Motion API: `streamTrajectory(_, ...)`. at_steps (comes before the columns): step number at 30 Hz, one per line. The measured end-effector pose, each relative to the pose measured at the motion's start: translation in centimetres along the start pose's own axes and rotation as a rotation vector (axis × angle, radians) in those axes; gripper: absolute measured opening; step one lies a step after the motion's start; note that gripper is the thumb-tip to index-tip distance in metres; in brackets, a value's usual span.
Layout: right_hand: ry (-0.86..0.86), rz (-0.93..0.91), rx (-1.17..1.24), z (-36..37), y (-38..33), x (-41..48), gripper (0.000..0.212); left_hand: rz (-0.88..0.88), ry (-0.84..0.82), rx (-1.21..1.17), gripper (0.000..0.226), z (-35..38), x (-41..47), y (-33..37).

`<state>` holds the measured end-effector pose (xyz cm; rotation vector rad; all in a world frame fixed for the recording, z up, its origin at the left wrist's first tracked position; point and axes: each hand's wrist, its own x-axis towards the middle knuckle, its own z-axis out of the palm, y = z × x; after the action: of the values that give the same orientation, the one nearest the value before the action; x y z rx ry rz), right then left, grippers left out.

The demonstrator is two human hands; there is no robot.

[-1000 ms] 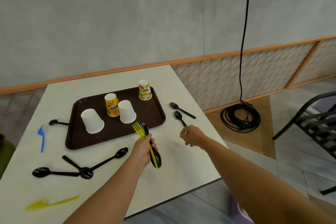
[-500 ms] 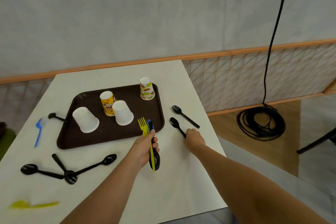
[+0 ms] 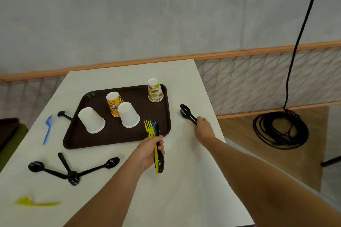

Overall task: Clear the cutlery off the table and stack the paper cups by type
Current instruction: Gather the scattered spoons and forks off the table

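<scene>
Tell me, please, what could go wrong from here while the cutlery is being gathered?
1. The right hand pinches the two black spoons by their handle ends, close to the table edge; one could slip and fall off.
2. The left hand grips a bundle of forks and a spoon; adding more may loosen it.
3. The bundle's tips sit near a white cup on the tray; a swing could topple it.

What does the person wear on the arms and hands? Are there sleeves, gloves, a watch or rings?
Both arms are bare as far as the picture shows; no sleeve reaches either forearm. The left hand and the right hand wear no gloves. No watch or bracelet shows on either wrist; a thin ring would be hard to see.
</scene>
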<state>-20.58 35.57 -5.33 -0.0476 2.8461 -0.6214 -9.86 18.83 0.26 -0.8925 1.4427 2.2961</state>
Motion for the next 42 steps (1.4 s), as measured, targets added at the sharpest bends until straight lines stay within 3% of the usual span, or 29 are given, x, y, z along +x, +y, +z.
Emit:
streamTrajectory(16, -0.035, 0.048, -0.24, 0.9, 0.9, 0.0, 0.036, 0.027, 0.028, 0.007, 0.006, -0.8, 0.2, -0.1)
streamTrajectory(23, -0.225, 0.125, 0.024, -0.3, 0.6, -3.8, 0.012, -0.008, 0.012, 0.028, 0.012, -1.2, 0.1, -1.2)
streamTrajectory(30, -0.364, 0.301, 0.476, -1.4, 1.3, -10.2, 0.014, -0.081, -0.071, 0.129, 0.02, -0.2, -1.8, -3.1)
streamTrajectory(42, -0.214, 0.405, 0.961, -3.2, 6.6, -24.0, 0.016, -0.241, -0.392, 0.264, 0.02, 5.0, -7.0, -9.5)
